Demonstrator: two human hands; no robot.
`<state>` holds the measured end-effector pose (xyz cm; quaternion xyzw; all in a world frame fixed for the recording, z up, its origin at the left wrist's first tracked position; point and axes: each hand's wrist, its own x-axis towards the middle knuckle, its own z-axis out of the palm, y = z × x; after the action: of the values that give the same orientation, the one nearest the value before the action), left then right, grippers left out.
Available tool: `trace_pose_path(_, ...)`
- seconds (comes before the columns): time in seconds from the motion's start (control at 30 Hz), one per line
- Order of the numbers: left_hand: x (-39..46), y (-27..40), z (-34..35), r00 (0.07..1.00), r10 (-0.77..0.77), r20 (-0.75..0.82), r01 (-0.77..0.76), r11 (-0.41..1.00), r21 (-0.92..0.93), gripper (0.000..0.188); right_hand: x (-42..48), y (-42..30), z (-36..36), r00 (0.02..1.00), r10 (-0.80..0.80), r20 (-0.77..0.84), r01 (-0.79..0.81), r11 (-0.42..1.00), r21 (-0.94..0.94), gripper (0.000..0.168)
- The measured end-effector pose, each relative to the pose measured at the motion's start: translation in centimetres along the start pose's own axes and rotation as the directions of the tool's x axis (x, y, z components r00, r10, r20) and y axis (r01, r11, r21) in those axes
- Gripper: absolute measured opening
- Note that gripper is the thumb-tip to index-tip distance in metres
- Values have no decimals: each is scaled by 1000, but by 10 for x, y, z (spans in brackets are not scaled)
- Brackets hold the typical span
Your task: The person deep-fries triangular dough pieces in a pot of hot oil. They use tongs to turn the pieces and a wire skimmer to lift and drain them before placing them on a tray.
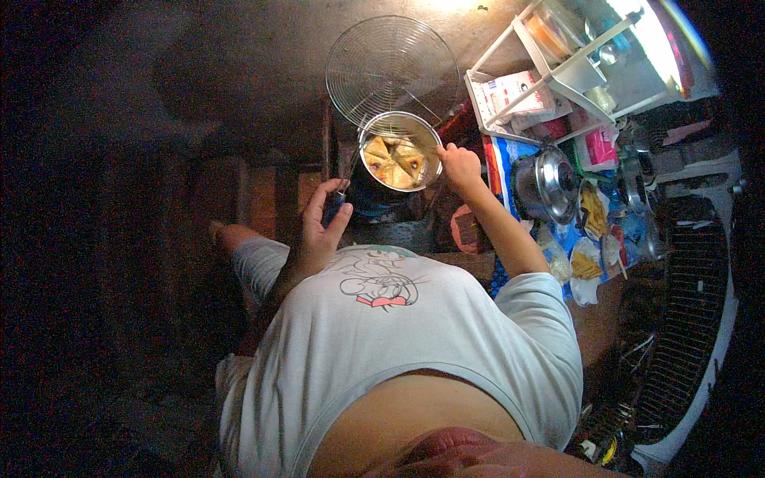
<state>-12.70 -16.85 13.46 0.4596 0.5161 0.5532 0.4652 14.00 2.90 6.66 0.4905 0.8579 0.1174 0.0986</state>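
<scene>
My left hand (326, 221) is closed round a blue handle (334, 206), from which thin wires run up beside a metal pot. A large round wire strainer or rack (391, 66) extends above and partly over this pot; I cannot tell whether the handle belongs to it. My right hand (460, 166) grips the right edge of the metal pot (435, 173). Several golden-brown triangular food pieces (394, 173) lie inside the pot. Below the pot, the surface is dark and its details are unclear.
To the right, a white rack (493, 128) holds packages and containers. A lidded steel pot (541, 185) and flat food pieces on plastic (586, 266) stand on a blue patterned cover (502, 161). A pink ring-shaped item (457, 230) hangs lower. Part of a limb (233, 238) shows at left.
</scene>
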Motion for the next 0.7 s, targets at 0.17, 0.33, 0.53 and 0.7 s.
trace_pose_path(0.17,3,5,9,995,93,-25,-92,995,33,32,3,15,-8,984,129,120,-153,962,227,26)
trace_pose_path(0.33,3,4,6,996,68,52,-69,997,28,31,12,34,-6,945,169,279,-292,820,493,24)
trace_pose_path(0.53,-4,10,3,999,45,-23,-45,999,7,31,33,42,0,891,163,424,-392,747,536,22)
trace_pose_path(0.7,-2,11,3,999,39,-17,-39,999,22,31,25,38,-10,900,269,342,-378,873,308,25)
